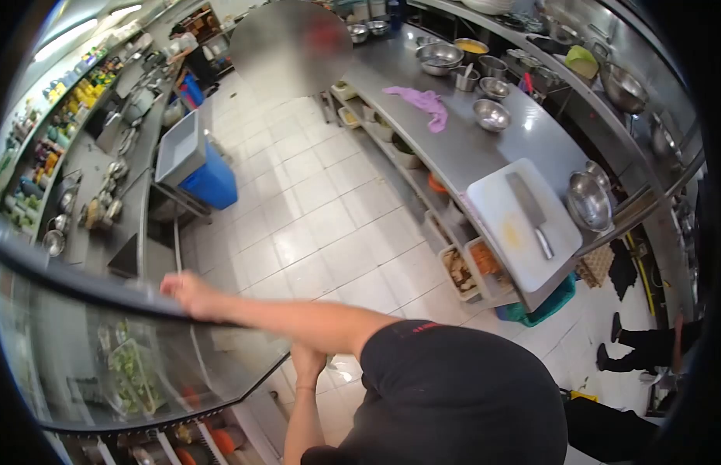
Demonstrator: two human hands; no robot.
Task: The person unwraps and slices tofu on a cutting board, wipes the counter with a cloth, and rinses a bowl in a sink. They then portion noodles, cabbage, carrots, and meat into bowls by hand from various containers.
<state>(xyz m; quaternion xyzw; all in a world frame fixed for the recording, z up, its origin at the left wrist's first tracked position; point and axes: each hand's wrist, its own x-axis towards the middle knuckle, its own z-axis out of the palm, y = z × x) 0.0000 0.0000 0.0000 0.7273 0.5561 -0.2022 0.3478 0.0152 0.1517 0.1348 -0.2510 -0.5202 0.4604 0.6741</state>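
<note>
My right hand [193, 296] reaches far left, its fingers curled over the dark frame of a glass door [244, 364]. Leafy greens [132, 376] show through or in the glass. My left hand [308, 361] is lower, beneath my right forearm and near the door's edge. The right arm covers part of it and its fingers are hidden, so I cannot make out whether it holds anything. Below the door, racks [174, 446] carry orange and other items, partly cut off.
A steel counter [453, 155] on the right bears a white cutting board [492, 194] with a cleaver [527, 205], steel bowls [492, 115] and a purple cloth [422, 103]. A blue bin [209, 182] stands at left. Other people's legs [647, 349] show at right; a person [191, 54] stands far back.
</note>
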